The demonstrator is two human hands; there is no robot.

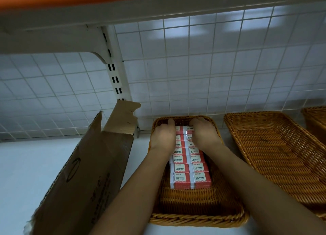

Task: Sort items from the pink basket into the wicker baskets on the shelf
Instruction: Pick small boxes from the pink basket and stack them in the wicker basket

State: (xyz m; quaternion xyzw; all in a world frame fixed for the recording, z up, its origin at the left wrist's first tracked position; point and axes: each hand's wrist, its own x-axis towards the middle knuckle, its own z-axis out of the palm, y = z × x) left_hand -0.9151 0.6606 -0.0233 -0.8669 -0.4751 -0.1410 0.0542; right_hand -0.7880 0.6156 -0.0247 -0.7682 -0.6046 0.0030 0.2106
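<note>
**Head view: both of your hands are in the middle wicker basket**

You are reaching both arms into a wicker basket [194, 219] that is sitting on the white shelf [35, 164]. Small red and white boxes [190, 166] marked "2B" are lying in it in two neat rows, side by side. The rows are filling the far and middle part of the basket, and the near part is showing bare weave.

Your left hand [163, 136] is lying against the left side of the left row, at the far end. Its fingers are bending down near the far rim. Your right hand [202, 134] is resting on the far end of the right row, with its fingers curling down onto the boxes. Both hands are touching the boxes, but I cannot tell if they are gripping any.

Another wicker basket [275, 155] is sitting just to the right, and the corner of a third basket [315, 121] is peeking in at the right edge. A torn cardboard box [91, 164] is leaning on the shelf to the left. A white wire grid [211, 67] is standing behind everything.
</note>
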